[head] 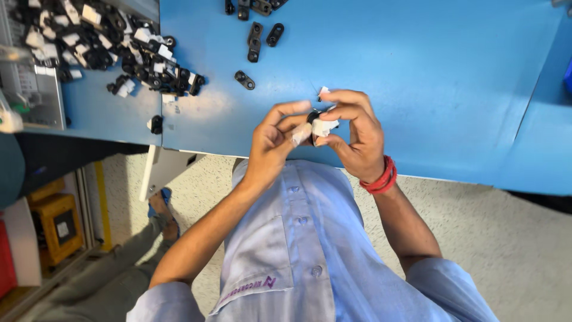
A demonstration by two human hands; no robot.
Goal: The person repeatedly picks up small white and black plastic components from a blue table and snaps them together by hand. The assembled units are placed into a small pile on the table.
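Observation:
My left hand [271, 143] and my right hand [354, 134] meet over the near edge of the blue table [417, 71]. Between their fingertips they pinch one small part, black with a white piece [322, 125] on it. The left thumb and forefinger hold its left end, and the right fingers curl round its right side. A red band sits on my right wrist. How the black and white pieces join is hidden by my fingers.
A heap of several black and white parts [113, 45] lies at the table's far left. Loose black link-shaped parts [255, 42] lie further along, with one [244, 80] near my hands. A grey device [33, 89] stands at the left edge. A yellow box [56, 223] sits on the floor.

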